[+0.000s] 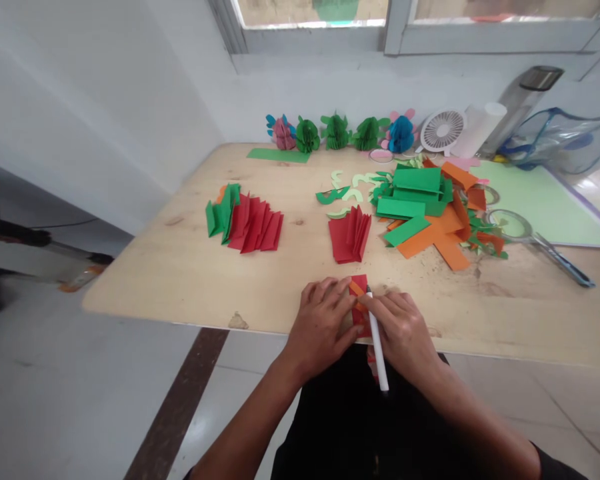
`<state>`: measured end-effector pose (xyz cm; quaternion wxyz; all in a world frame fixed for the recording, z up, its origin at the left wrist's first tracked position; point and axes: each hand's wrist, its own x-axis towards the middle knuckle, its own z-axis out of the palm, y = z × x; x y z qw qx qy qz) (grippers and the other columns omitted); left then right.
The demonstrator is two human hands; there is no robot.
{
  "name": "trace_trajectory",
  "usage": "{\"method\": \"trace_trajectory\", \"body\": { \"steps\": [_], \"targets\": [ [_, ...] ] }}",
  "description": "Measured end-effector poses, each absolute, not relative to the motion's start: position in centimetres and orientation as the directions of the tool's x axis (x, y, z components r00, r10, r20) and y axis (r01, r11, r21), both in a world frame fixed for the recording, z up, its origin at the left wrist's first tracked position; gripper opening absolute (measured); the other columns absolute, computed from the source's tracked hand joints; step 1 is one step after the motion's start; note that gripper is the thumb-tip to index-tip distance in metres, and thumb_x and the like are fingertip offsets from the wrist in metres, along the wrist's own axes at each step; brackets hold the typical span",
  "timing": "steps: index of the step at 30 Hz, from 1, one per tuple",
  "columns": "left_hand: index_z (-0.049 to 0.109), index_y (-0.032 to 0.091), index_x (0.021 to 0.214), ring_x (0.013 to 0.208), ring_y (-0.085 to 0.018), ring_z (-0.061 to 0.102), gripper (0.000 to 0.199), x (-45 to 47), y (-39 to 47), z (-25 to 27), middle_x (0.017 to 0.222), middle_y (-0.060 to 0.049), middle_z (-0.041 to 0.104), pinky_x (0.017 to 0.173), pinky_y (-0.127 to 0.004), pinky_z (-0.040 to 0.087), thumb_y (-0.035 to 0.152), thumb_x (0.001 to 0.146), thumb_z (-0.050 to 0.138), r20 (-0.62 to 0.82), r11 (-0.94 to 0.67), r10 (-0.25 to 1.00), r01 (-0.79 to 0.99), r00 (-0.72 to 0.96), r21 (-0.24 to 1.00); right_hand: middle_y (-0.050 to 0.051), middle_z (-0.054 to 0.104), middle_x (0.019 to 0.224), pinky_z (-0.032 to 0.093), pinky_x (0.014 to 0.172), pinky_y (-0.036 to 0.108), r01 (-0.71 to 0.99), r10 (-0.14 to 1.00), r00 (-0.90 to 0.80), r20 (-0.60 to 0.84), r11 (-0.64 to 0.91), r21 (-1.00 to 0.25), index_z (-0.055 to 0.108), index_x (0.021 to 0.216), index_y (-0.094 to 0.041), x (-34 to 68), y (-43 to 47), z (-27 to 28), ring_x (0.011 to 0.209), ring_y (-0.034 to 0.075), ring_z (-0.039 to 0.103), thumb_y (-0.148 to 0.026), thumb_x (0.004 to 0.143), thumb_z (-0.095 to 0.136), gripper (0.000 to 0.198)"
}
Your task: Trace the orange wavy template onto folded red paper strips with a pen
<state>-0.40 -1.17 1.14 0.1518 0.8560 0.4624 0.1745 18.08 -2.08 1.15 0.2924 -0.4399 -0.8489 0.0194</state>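
The right hand (pixel 403 330) grips a white marker (pixel 379 353); the left hand (pixel 323 317), fingers side by side and thumb apart, presses flat on red paper (pixel 360 281) bearing an orange strip (pixel 357 289), at the near edge of a pale wooden table (pixel 180 280). Below the hands lies a tiled floor (pixel 75 373), crossed at left by a dark band (pixel 180 400). Just beyond the hands stands folded red paper (pixel 350 233); farther right is a heap of green paper (pixel 415 180) and orange paper (pixel 447 233). Beyond these, a white wall (pixel 300 87) closes the table's far side beneath a window (pixel 315 10). Both hands partly hide the paper; the marker's lower end merges with black clothing (pixel 340 427). The top edge crops the window, and the right edge a plastic bag (pixel 560 143). Objects (pixel 35 243) far left are too blurred to identify.
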Motion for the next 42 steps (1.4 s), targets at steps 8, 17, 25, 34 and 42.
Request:
{"method": "trace_trajectory", "body": {
  "steps": [8,17,25,34,42],
  "targets": [
    [0.054,0.019,0.128,0.131,-0.033,0.039,0.045,-0.6,-1.1,1.2,0.144,-0.011,0.050,0.108,-0.054,0.028,0.037,0.087,0.058,0.175,-0.542,0.835,0.725,0.522,0.425,0.006,0.067,0.080,0.040,0.070,0.036,0.757,0.746,-0.433,0.506,0.605,-0.246,0.065,0.107,-0.015,17.9,-2.1,0.6,0.076,0.021,0.052,-0.009,0.092,0.043,0.028],
    [0.054,0.019,0.128,0.131,-0.033,0.041,0.045,-0.7,-1.2,1.3,0.140,-0.012,0.054,0.107,-0.055,0.031,0.035,0.086,0.057,0.208,-0.576,0.815,0.720,0.540,0.387,0.005,0.064,0.075,0.040,0.069,0.036,0.764,0.743,-0.451,0.496,0.608,-0.217,0.065,0.110,-0.015,18.0,-2.1,0.5,0.074,0.021,0.051,-0.010,0.092,0.045,0.027],
    [0.055,0.018,0.125,0.132,-0.033,0.040,0.042,-0.8,-1.3,1.1,0.143,-0.011,0.052,0.109,-0.054,0.028,0.036,0.087,0.057,0.198,-0.559,0.826,0.717,0.528,0.418,0.005,0.065,0.078,0.040,0.070,0.035,0.750,0.746,-0.445,0.496,0.613,-0.249,0.062,0.116,-0.015,18.1,-2.2,0.4,0.076,0.022,0.051,-0.010,0.093,0.043,0.030],
    [0.057,0.020,0.123,0.131,-0.032,0.042,0.040,-0.8,-1.3,1.2,0.140,-0.010,0.054,0.108,-0.054,0.030,0.038,0.088,0.056,0.210,-0.557,0.828,0.717,0.520,0.419,0.004,0.071,0.085,0.051,0.074,0.033,0.684,0.817,-0.336,0.470,0.554,-0.475,0.061,0.117,-0.021,18.3,-1.5,1.4,0.075,0.018,0.064,-0.014,0.093,0.047,0.028],
    [0.057,0.018,0.124,0.131,-0.032,0.042,0.041,-0.9,-1.2,1.3,0.142,-0.009,0.053,0.109,-0.054,0.028,0.040,0.090,0.054,0.197,-0.552,0.829,0.710,0.523,0.437,0.006,0.073,0.093,0.054,0.079,0.034,0.694,0.828,-0.300,0.474,0.531,-0.487,0.061,0.114,-0.021,18.1,-0.6,1.3,0.085,0.018,0.069,-0.014,0.093,0.049,0.025]
  ]
}}
